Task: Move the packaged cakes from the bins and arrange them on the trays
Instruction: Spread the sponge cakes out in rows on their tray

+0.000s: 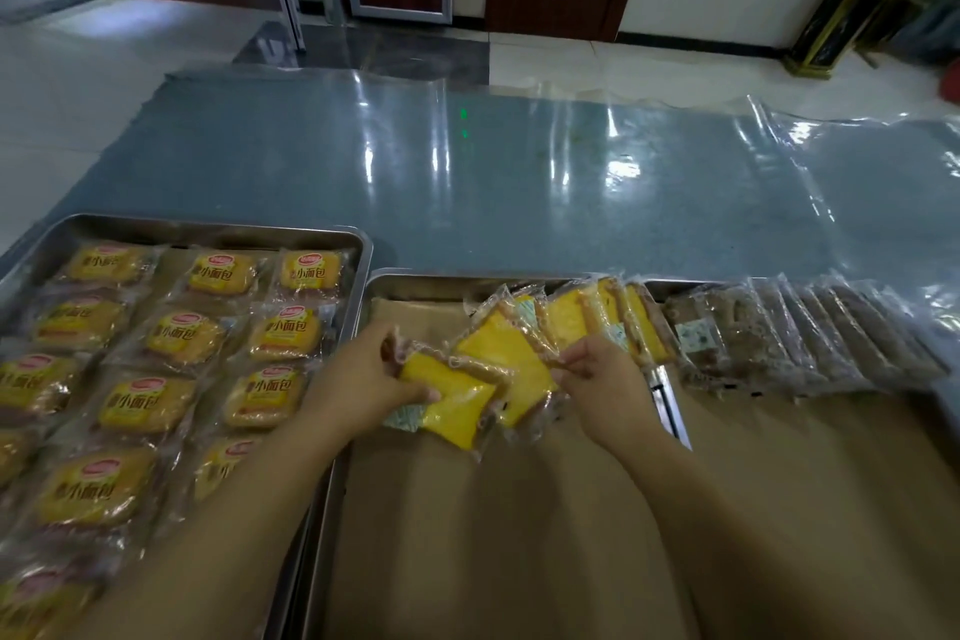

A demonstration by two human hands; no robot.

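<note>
Left hand (363, 379): fingers curled round the left end of the near yellow cake packet (457, 405), thumb on its top face. Right hand (602, 379): pinching the right edge of the second yellow cake packet (498, 359). The 2 packets overlap, low over the middle tray (441, 277); contact with its brown paper (519, 535) cannot be determined. A row of yellow cake packets (597, 317) leans at the rear right of this tray, partly hidden behind the right hand.

Left tray (208, 230): cut off at the left and bottom edges. It carries bun packets (166, 338) in 3 columns, labelled "小面包" under a red oval logo, whose lettering is unreadable.

Right tray (675, 283): cut off at the right. Brown cake packets (727, 327) overlap along its rear; their sachet print is illegible.

Bench (519, 182): under a glaring clear plastic sheet (831, 146).
</note>
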